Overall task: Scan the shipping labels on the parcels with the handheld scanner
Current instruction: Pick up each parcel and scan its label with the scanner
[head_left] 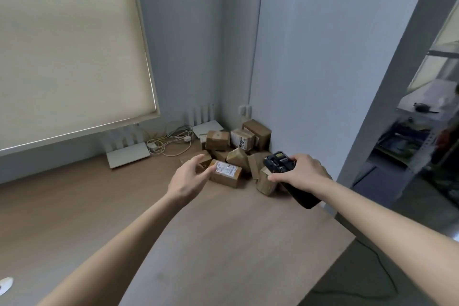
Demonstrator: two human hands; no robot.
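Several small brown cardboard parcels (238, 146) are piled in the far corner of a wooden desk (223, 231). The nearest parcel (227, 173) lies flat with a white shipping label facing up. My left hand (190, 176) hovers at its left end, fingers apart, fingertips touching or almost touching the label. My right hand (301, 172) grips a black handheld scanner (278, 161), whose head sits over the parcels on the right side of the pile; its handle sticks out below my wrist.
Two white routers (128, 154) (207, 126) and a tangle of cables (171, 140) sit along the back wall under a roller blind (69, 45). The desk's right edge drops off near a shelving unit (417, 136).
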